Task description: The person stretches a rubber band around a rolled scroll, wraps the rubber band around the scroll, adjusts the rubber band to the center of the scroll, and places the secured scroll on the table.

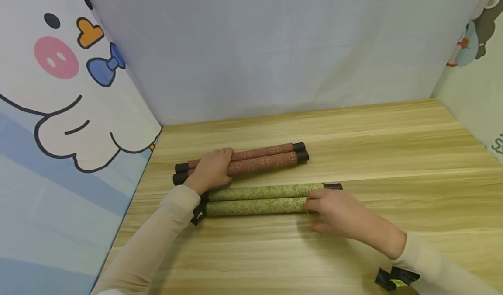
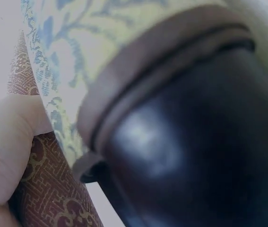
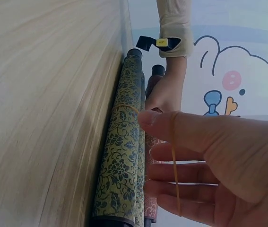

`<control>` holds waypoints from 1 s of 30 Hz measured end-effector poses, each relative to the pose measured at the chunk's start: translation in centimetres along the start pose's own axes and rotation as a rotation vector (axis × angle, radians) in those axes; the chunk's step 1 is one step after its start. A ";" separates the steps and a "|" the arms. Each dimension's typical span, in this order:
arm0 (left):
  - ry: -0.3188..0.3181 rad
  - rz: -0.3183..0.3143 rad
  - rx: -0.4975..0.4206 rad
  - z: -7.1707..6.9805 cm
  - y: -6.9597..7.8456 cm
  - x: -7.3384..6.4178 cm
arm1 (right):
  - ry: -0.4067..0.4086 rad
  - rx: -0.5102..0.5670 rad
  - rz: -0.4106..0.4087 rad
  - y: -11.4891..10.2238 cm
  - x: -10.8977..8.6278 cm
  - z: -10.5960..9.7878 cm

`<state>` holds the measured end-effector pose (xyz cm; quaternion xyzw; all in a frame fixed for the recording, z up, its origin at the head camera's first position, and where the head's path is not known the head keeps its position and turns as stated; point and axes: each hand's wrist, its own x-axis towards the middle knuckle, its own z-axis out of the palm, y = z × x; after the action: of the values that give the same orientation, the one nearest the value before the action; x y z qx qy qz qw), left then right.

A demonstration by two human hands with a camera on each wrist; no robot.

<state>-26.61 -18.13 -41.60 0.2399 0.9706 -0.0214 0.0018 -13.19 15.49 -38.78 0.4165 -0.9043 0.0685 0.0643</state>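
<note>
Two rolled scrolls with reddish-brown patterned covers [image 1: 265, 161] and black end knobs lie side by side on the table. My left hand [image 1: 213, 169] grips them near their left end, fingers over the top. Nearer to me lies a pair of green-yellow patterned scrolls [image 1: 239, 207], with a thin rubber band [image 1: 270, 199] round their middle. At their right end is my right hand [image 1: 339, 212], its fingers fairly straight beside the rolls. Another rubber band [image 3: 175, 165] is looped over the right thumb and runs across the fingers.
The wood-grain table [image 1: 251, 260] meets a pale cloth wall [image 1: 275, 46] at the back. A cartoon-printed panel [image 1: 98, 124] stands along the left, another printed panel [image 1: 467, 85] on the right. Black wrist devices [image 1: 397, 278] are strapped at both sleeves.
</note>
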 end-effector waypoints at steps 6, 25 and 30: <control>0.005 -0.009 -0.008 0.0 -0.1 -0.3 | 0.005 0.024 0.025 0.3 -0.1 0.1; 0.040 0.009 -0.016 -0.3 0.1 -0.7 | 0.005 0.071 0.053 0.6 -0.2 0.2; 0.053 0.016 -0.028 -0.2 0.0 -0.8 | 0.006 0.090 0.069 0.8 -0.1 0.4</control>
<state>-25.85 -18.48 -41.34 0.2482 0.9685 -0.0016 -0.0203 -13.79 15.99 -39.22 0.3875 -0.9138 0.1126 0.0457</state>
